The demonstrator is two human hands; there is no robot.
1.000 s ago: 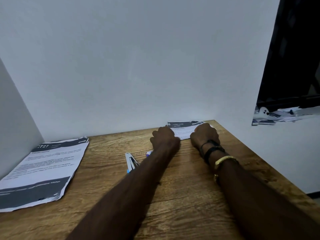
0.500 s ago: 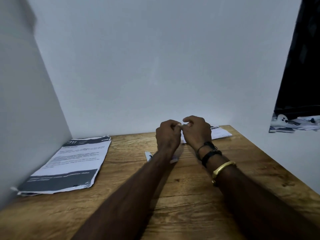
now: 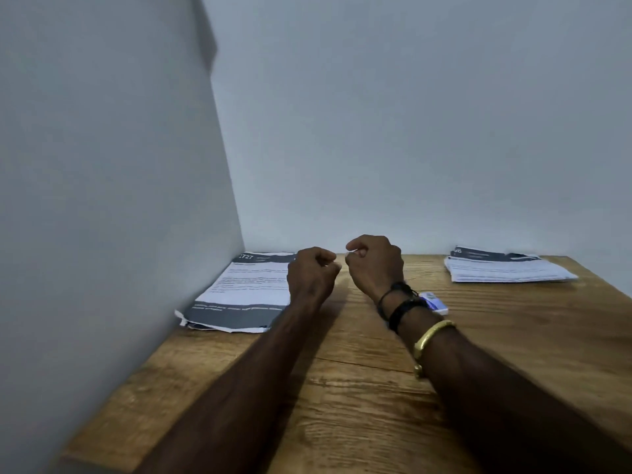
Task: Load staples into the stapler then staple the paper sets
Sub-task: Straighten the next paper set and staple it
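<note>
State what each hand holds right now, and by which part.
Cannot be told for certain. Left hand and right hand are curled shut, fingertips pinched and facing each other; anything pinched there is too small to see. Neither touches the paper sets or the staple box.

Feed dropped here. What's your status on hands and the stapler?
Left hand and right hand curled shut, raised over the table; contents unclear. Stapler mostly hidden behind right wrist. Paper sets left and right, untouched.
</note>
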